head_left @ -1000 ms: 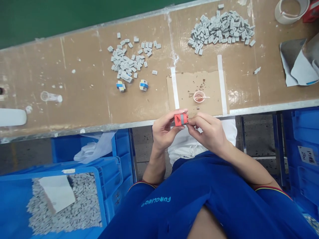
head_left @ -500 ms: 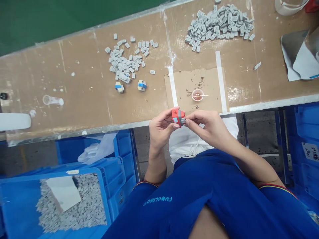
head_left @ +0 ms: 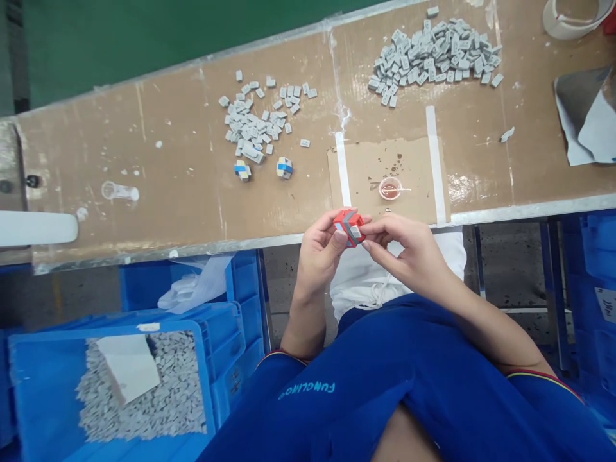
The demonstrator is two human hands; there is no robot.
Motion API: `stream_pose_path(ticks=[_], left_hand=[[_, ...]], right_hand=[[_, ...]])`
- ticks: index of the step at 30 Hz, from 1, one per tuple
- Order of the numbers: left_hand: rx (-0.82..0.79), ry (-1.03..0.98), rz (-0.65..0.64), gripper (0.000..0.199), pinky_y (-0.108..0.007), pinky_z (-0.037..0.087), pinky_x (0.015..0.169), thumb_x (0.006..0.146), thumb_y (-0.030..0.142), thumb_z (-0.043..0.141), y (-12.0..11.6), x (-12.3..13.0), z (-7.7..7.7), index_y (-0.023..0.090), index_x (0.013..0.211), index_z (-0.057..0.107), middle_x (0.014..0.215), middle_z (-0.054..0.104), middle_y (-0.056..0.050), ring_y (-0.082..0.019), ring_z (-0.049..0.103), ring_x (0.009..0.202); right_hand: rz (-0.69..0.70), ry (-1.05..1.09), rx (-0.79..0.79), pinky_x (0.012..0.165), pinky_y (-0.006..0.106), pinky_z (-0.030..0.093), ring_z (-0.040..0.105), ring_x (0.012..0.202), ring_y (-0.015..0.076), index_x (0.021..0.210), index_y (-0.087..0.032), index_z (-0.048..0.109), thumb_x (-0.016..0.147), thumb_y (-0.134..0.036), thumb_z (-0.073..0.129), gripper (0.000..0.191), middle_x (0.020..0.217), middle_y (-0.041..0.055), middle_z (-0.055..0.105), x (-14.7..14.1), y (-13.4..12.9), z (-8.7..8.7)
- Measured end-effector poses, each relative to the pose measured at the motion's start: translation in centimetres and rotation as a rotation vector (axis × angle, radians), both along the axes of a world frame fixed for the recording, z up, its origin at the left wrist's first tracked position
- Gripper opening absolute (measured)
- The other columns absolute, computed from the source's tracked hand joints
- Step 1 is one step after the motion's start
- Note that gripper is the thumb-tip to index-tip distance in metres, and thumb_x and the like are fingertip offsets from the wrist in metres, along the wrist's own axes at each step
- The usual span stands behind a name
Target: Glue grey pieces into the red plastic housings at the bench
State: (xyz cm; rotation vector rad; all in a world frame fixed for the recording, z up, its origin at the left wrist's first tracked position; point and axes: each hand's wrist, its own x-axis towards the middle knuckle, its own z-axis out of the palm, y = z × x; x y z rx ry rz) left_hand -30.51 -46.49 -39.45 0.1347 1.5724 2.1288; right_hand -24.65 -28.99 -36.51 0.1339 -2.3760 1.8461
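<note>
My left hand is closed around a small red and grey plastic toy part, held just over the table's front edge. A pale grey face shows on the side of the part turned towards my right hand. My right thumb and fingertips are bent against that right side; whether a small piece sits between them is hidden. Beyond my hands, a small cup of reddish liquid with a thin white stick in it stands on a taped-down cardboard sheet.
Small grey pieces lie in a left pile and a right pile. Two blue-banded blocks sit by the left pile. A clear plastic cup lies further left. A blue crate of grey bits stands below, and a tape roll at upper right.
The red and grey part has turned a little in my left hand, and my right fingertips have shifted along its right side. The whole view has moved slightly.
</note>
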Motion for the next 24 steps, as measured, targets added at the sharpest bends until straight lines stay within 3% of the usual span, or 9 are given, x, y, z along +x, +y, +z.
stream_pose_path(ticks=[4, 6, 11, 14, 18, 21, 24], left_hand=[[0.162, -0.117, -0.002, 0.045, -0.04, 0.065, 0.096, 0.089, 0.059, 0.078, 1.0, 0.6, 0.4, 0.024, 0.118, 0.073, 0.113, 0.082, -0.008, -0.024, 0.08, 0.105], [0.198, -0.143, 0.006, 0.045, -0.042, 0.063, 0.102, 0.09, 0.059, 0.077, 1.5, 1.3, 0.4, 0.024, 0.118, 0.071, 0.117, 0.08, -0.008, -0.025, 0.078, 0.111], [0.166, -0.155, -0.02, 0.052, -0.044, 0.06, 0.106, 0.094, 0.066, 0.068, 2.0, 2.4, 0.0, 0.024, 0.125, 0.068, 0.126, 0.076, -0.01, -0.028, 0.073, 0.123], [0.065, 0.018, -0.044, 0.048, -0.039, 0.061, 0.103, 0.097, 0.057, 0.07, 1.4, 2.0, -0.1, 0.025, 0.132, 0.067, 0.132, 0.075, -0.011, -0.027, 0.073, 0.124], [-0.111, 0.483, 0.093, 0.037, -0.038, 0.06, 0.107, 0.094, 0.031, 0.079, 0.7, 0.9, 0.5, 0.029, 0.131, 0.072, 0.147, 0.069, -0.009, -0.024, 0.07, 0.129], [-0.223, 0.73, 0.119, 0.029, -0.042, 0.059, 0.109, 0.093, 0.023, 0.079, 0.5, 0.6, 1.0, 0.029, 0.121, 0.078, 0.139, 0.074, -0.008, -0.023, 0.072, 0.124], [-0.305, 0.825, 0.163, 0.028, -0.043, 0.063, 0.104, 0.093, 0.021, 0.079, 0.5, 0.6, 1.6, 0.03, 0.119, 0.079, 0.131, 0.078, -0.007, -0.023, 0.075, 0.119]], right_hand=[[-0.172, 0.234, 0.184, 0.087, 0.039, 0.063, 0.068, 0.11, 0.0236, 0.134, -0.022, 0.062, 0.097, -0.022, 0.072, 0.038, 0.123, 0.0121, 0.066, 0.3, -1.3, -1.3], [-0.234, 0.277, 0.266, 0.096, 0.047, 0.061, 0.063, 0.122, 0.0289, 0.144, -0.025, 0.055, 0.097, -0.027, 0.074, 0.051, 0.127, 0.0142, 0.062, 0.4, -1.8, -1.9], [-0.253, 0.335, 0.368, 0.095, 0.05, 0.06, 0.066, 0.113, 0.0295, 0.148, -0.029, 0.053, 0.1, -0.031, 0.071, 0.051, 0.12, 0.0112, 0.065, 0.6, -1.4, -2.0], [-0.203, 0.324, 0.356, 0.093, 0.045, 0.061, 0.066, 0.11, 0.0266, 0.155, -0.029, 0.05, 0.103, -0.025, 0.065, 0.054, 0.124, 0.0116, 0.064, 0.9, -0.7, -1.4], [-0.163, 0.26, 0.293, 0.09, 0.039, 0.063, 0.067, 0.11, 0.023, 0.158, -0.032, 0.047, 0.103, -0.019, 0.062, 0.059, 0.125, 0.0106, 0.061, 1.1, 0.0, -0.6], [-0.142, 0.218, 0.199, 0.093, 0.04, 0.065, 0.067, 0.112, 0.0229, 0.159, -0.033, 0.045, 0.103, -0.018, 0.062, 0.061, 0.129, 0.0115, 0.059, 1.1, 0.0, -0.3], [-0.117, 0.167, 0.113, 0.099, 0.045, 0.065, 0.066, 0.119, 0.0253, 0.161, -0.033, 0.04, 0.104, -0.02, 0.06, 0.062, 0.134, 0.0131, 0.059, 1.0, -0.1, -0.2]])
